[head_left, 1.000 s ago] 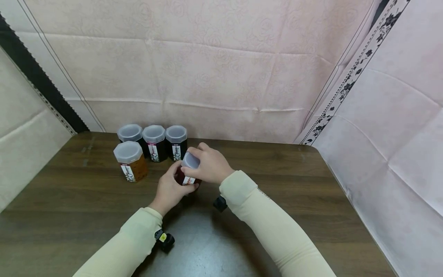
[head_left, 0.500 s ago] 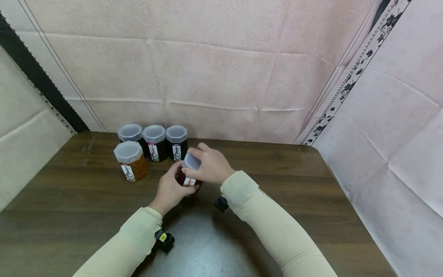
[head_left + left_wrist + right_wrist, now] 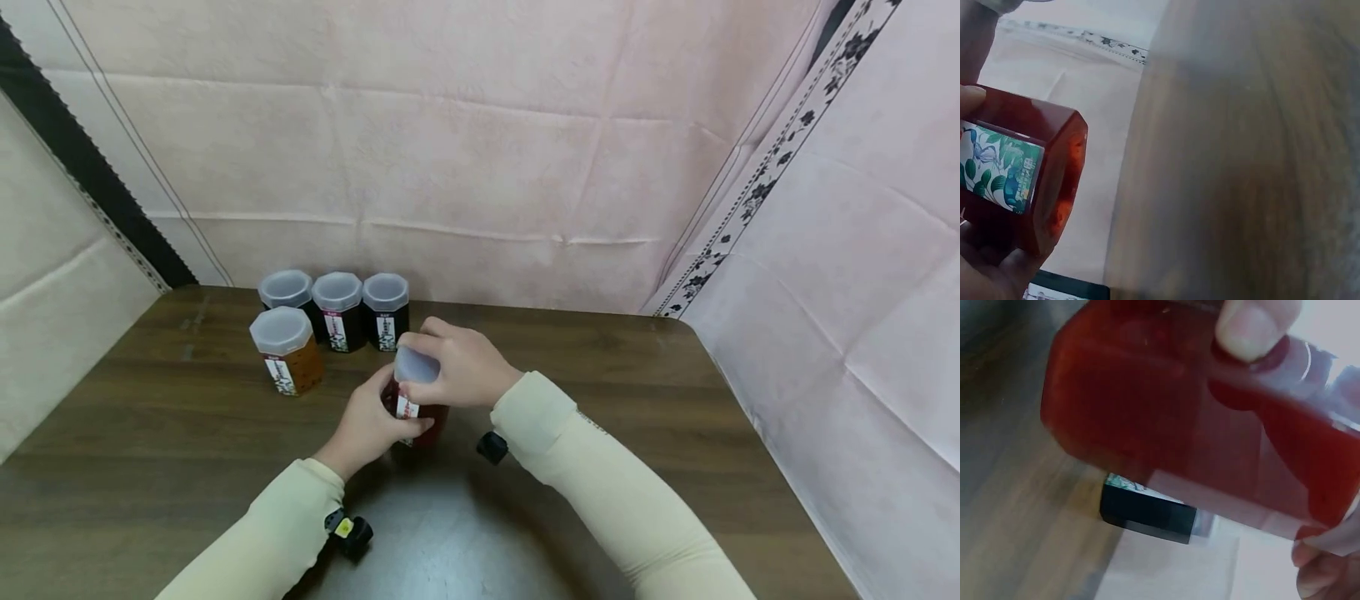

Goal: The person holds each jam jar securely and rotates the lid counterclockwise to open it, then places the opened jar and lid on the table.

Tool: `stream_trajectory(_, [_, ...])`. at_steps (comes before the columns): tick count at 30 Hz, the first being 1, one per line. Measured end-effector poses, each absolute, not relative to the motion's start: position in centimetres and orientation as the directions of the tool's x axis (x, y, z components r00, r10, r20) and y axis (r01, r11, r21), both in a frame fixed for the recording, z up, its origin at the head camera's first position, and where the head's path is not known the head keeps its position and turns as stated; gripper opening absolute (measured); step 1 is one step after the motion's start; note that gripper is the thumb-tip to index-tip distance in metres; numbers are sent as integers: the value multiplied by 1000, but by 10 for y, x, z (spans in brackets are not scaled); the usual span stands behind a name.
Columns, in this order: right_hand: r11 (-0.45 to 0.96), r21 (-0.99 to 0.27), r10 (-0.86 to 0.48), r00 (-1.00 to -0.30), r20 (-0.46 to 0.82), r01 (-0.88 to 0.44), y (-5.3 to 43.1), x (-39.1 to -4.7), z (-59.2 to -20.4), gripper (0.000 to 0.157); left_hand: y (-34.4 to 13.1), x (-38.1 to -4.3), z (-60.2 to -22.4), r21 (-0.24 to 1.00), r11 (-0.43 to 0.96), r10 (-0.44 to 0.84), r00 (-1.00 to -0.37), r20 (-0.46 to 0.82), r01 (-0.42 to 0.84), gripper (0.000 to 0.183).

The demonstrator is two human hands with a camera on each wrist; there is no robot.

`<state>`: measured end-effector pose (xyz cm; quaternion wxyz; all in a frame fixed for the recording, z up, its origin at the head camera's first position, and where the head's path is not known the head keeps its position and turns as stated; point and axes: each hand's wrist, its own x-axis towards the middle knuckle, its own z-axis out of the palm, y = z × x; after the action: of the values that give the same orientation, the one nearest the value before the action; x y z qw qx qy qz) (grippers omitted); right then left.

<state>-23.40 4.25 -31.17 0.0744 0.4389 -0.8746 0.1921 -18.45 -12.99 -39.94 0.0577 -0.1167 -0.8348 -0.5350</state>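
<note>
Both hands hold a jar of dark red contents with a frosted, faceted lid. In the head view, my left hand (image 3: 367, 429) grips the jar's body (image 3: 437, 417), thumb across the front. From the upper right, my right hand (image 3: 465, 367) grips the jar at its lid (image 3: 415, 367), which the fingers partly cover. In the left wrist view, a leafy printed label (image 3: 1000, 169) shows on the red jar, its base turned to the right. The right wrist view has the translucent red side (image 3: 1141, 394) close up, with a thumb (image 3: 1250, 331) pressed near the lid end.
Three dark jars stand in a row at the table's back edge: the left one (image 3: 286, 288), the middle one (image 3: 346, 327) and the right one (image 3: 387, 327). An orange-brown jar (image 3: 300, 367) stands before them. Pale cloth (image 3: 480, 167) hangs behind the brown wooden table (image 3: 637, 408).
Both hands have brought the red jar slightly nearer to me. It has turned a little, so more of its red side shows right of the label. The standing jars keep their places.
</note>
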Motion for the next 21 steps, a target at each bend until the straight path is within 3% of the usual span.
stream_trajectory(5, [509,-272,-758,-575,307,-817,47,-231,-301,47,-128,-182,-394,876,405,141,-964,224,263,73])
stream_trajectory(21, [563,-256,-756,-615,223,-786,57,-230,-294,58,-127,-183,-390,876,407,151,-965,215,259,76])
